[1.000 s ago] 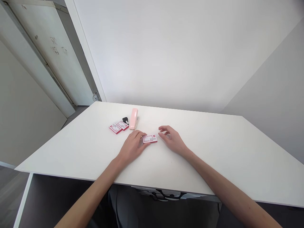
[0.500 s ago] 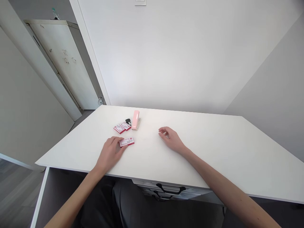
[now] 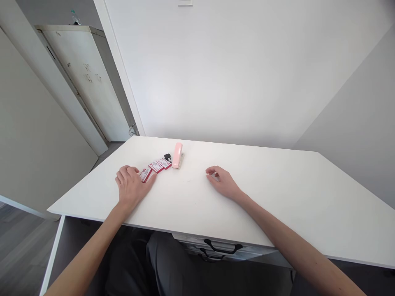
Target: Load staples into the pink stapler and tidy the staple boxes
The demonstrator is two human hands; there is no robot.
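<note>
My left hand (image 3: 130, 187) rests at the left of the white tabletop, thumb and index finger on either side of a small red-and-white box (image 3: 145, 175); part of the box is hidden by the hand. Two similar flat boxes, one in the middle (image 3: 156, 166) and one at the right end (image 3: 164, 163), continue the slanting row. Behind them lies a small black object (image 3: 167, 156) with a light, metallic-looking part. A pink stapler (image 3: 177, 156) stands to the right of the row. My right hand (image 3: 222, 181) lies on the table, fingers loosely curved, a gap at the thumb, nothing in it.
The white desk (image 3: 277, 197) meets a white wall at the back. Under its front edge are drawers with black handles (image 3: 222, 246). A worn white cabinet (image 3: 80, 78) stands beyond the doorway at the left.
My left hand has carried the small box left and slightly back, turning it to lie at the left end of the row. My right hand has hardly moved.
</note>
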